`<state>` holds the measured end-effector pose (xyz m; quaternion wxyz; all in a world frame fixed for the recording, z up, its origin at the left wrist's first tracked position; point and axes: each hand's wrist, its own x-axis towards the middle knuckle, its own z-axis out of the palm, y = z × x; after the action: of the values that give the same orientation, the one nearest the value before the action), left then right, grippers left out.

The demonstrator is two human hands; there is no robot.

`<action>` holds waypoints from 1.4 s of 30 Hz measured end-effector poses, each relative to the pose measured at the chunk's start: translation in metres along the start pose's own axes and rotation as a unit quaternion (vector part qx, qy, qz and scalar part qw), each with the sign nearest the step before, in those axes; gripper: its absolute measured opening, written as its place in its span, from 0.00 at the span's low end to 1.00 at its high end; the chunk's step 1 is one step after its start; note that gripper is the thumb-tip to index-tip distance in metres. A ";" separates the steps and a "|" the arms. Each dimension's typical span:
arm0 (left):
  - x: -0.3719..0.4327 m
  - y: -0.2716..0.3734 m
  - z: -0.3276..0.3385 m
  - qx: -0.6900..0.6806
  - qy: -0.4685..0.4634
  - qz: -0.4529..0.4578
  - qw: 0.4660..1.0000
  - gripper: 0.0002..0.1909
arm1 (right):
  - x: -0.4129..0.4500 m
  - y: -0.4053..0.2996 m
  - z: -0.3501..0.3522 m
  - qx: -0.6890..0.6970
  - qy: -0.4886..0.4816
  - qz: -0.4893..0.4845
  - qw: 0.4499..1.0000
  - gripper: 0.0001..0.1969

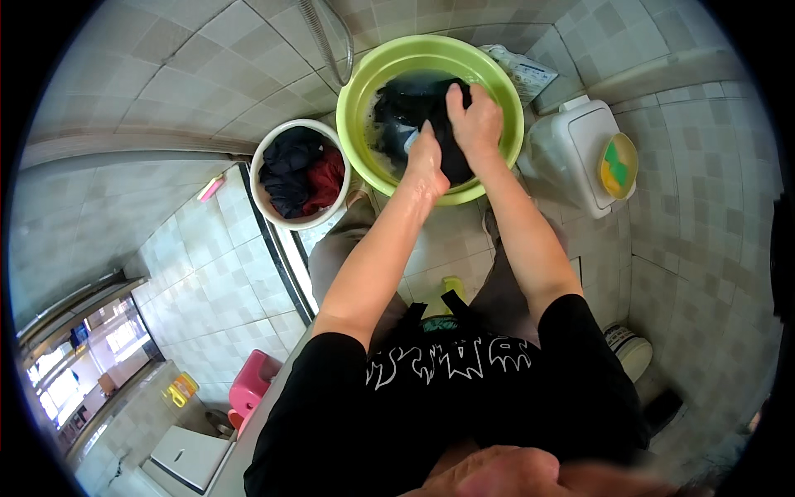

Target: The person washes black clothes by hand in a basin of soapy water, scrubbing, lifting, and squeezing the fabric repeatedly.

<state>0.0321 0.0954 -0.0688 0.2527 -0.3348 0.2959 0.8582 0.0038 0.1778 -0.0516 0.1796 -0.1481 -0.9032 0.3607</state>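
A wet black garment [456,158] lies bunched in a green plastic basin [428,46], partly in cloudy, sudsy water [419,79]. My right hand [479,121] grips its upper right part, the thumb pointing up and the fingers curled over the cloth. Just to the left, my left hand [427,158] holds the garment's near part; its fingers are mostly hidden. A small pale blue and white patch [410,140] shows beside the left thumb, too unclear to name.
A white tub [256,197] with dark and red clothes stands left of the basin. To the right is a lidded white bin [581,133] with a yellow bowl [630,155] on top. A shower hose [320,43] hangs behind. A pink stool [251,379] is at lower left.
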 end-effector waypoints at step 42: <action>0.011 0.000 -0.012 -0.059 -0.070 0.030 0.995 0.18 | -0.007 0.006 0.003 0.017 -0.027 -0.003 0.999 0.23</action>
<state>0.0304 0.0898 -0.0839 0.2264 -0.2794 0.2360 0.9028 0.0094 0.1776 -0.0597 0.1588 -0.1325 -0.9020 0.3790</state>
